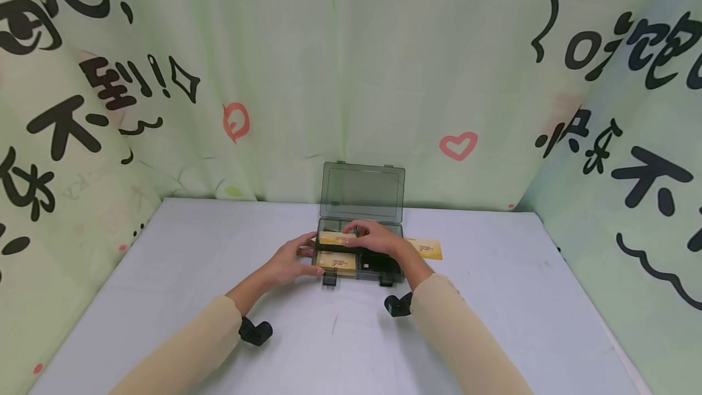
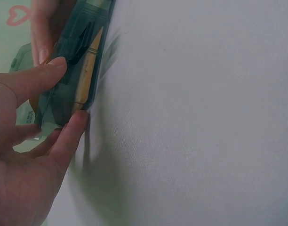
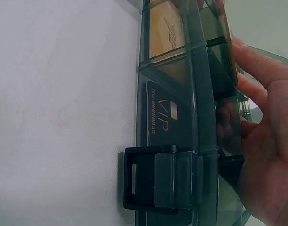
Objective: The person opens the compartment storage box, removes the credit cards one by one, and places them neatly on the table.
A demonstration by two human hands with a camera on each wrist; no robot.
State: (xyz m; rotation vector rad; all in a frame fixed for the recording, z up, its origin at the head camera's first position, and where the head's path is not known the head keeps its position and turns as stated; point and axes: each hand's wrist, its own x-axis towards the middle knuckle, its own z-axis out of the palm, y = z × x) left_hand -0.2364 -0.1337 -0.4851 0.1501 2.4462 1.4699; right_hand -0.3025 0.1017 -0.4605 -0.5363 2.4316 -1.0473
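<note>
A translucent grey plastic compartment box (image 1: pixel 362 275) stands on the table, its lid (image 1: pixel 362 191) raised at the back. My left hand (image 1: pixel 287 261) grips its left end, thumb at the front corner, as the left wrist view also shows. My right hand (image 1: pixel 379 240) reaches over the box and pinches a yellow card (image 1: pixel 331 238) at the back left compartment. Whether more than one card is in that grip cannot be told. Yellow cards (image 1: pixel 336 261) lie in the front left compartment. Black cards marked VIP (image 3: pixel 165 113) lie in the front right one.
Another yellow card (image 1: pixel 428 249) lies on the white table (image 1: pixel 493 297) just right of the box. Two black latches (image 1: pixel 329 278) hang at the box's front. A printed curtain (image 1: pixel 285 78) encloses the table at the back and sides.
</note>
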